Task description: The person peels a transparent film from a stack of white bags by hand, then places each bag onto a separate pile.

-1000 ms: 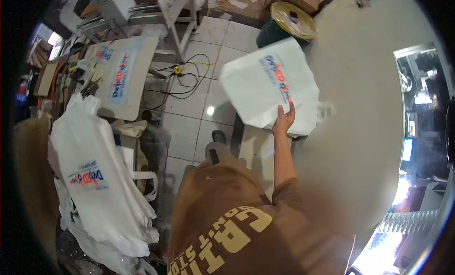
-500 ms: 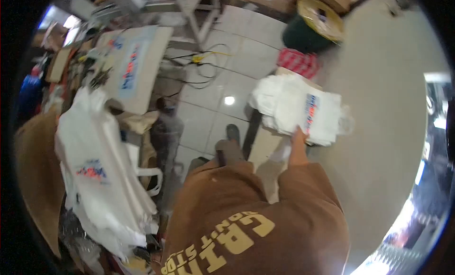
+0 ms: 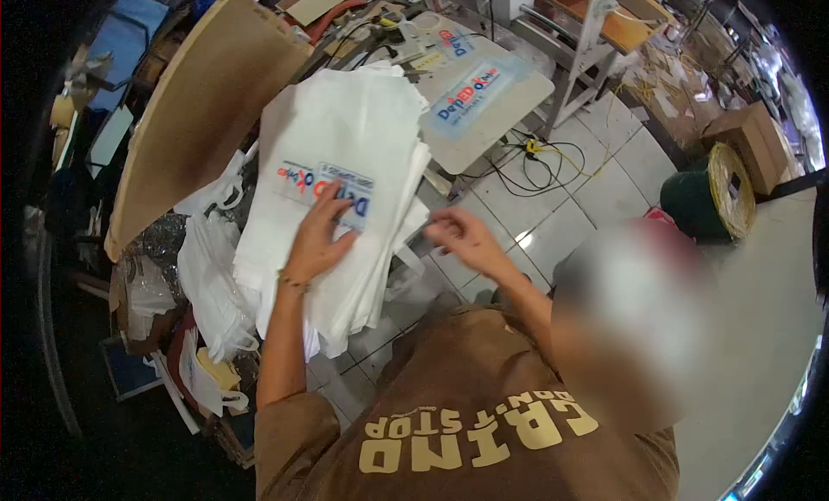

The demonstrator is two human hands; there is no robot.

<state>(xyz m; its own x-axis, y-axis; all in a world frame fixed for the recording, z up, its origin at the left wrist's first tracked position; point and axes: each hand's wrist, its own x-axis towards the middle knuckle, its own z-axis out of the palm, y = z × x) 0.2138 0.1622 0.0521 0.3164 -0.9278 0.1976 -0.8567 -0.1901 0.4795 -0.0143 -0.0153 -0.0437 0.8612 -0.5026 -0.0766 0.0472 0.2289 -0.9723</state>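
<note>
A thick stack of white bags (image 3: 345, 130) lies in front of me, the top one printed with a red and blue logo (image 3: 341, 190). My left hand (image 3: 318, 240) rests on that print, fingers stretched out over the bag. Just off the stack's right edge is my right hand (image 3: 471, 242), its fingers loosely bent and apart, with nothing visible in them. Beyond the stack, a pale board (image 3: 496, 104) carries the same logo on a bluish patch.
A curved brown board (image 3: 207, 113) rises at the left. White plastic bags (image 3: 211, 281) hang below it. Cables (image 3: 544, 156) lie on the tiled floor (image 3: 561, 225). A dark green bin (image 3: 695, 203) stands at the right beside a pale tabletop (image 3: 768, 328). A blurred patch hides part of the right side.
The view has swung left. My right hand has left the white bags on the right-hand table and come beside the left stack. My left hand, unseen before, now lies on that stack.
</note>
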